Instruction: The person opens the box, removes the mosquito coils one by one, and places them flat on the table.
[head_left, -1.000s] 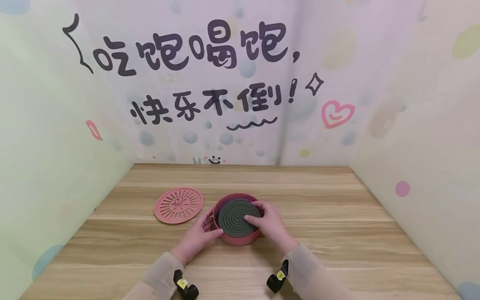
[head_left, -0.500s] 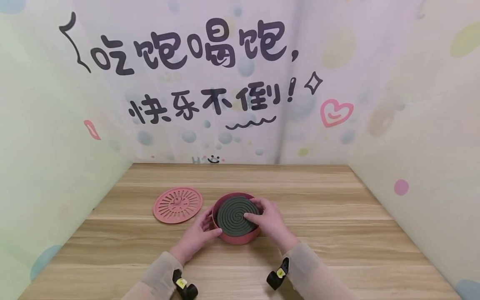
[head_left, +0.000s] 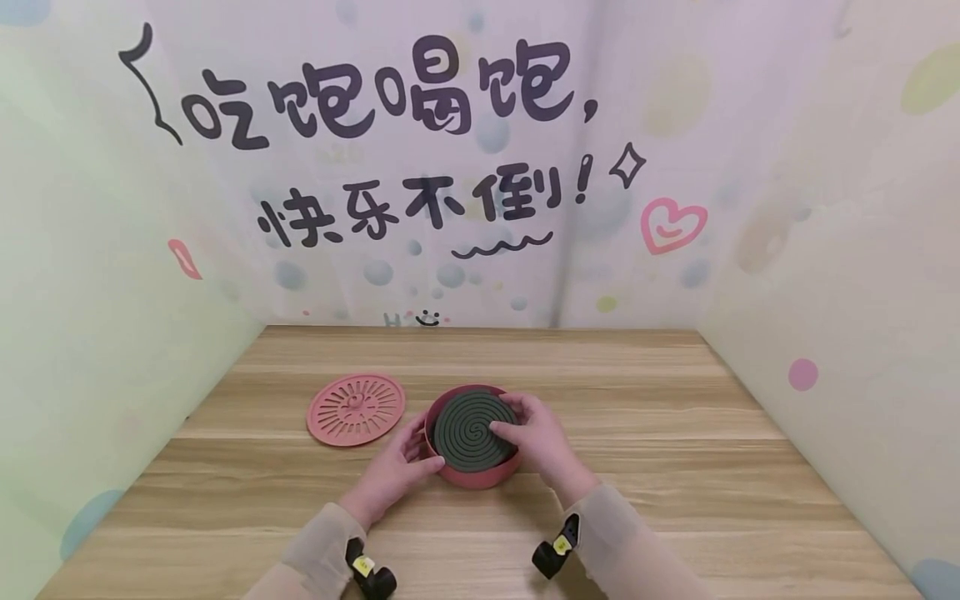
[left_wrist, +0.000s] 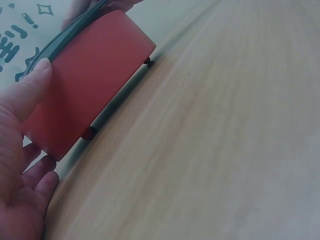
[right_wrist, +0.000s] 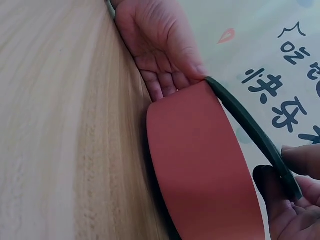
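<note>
A dark green mosquito coil [head_left: 463,442] sits over the mouth of a round pinkish-red mosquito coil holder [head_left: 474,481]. My left hand [head_left: 393,471] grips the holder's left side; in the left wrist view its thumb [left_wrist: 36,82] lies at the rim against the coil's edge, with the fingers lower on the wall. My right hand [head_left: 546,442] pinches the coil's right side, thumb on top and fingers beneath. In the right wrist view the coil [right_wrist: 250,122] is tilted, its right-hand side raised above the holder's rim. The holder's inside is mostly hidden.
A pink slotted lid [head_left: 356,410] with a small raised knob lies on the wooden table [head_left: 637,400], left of the holder. Patterned walls stand at the back [head_left: 450,283] and on both sides.
The coil has shifted slightly toward the back of the holder, covering a purple patch seen earlier inside it. Both hands stay almost where they were.
</note>
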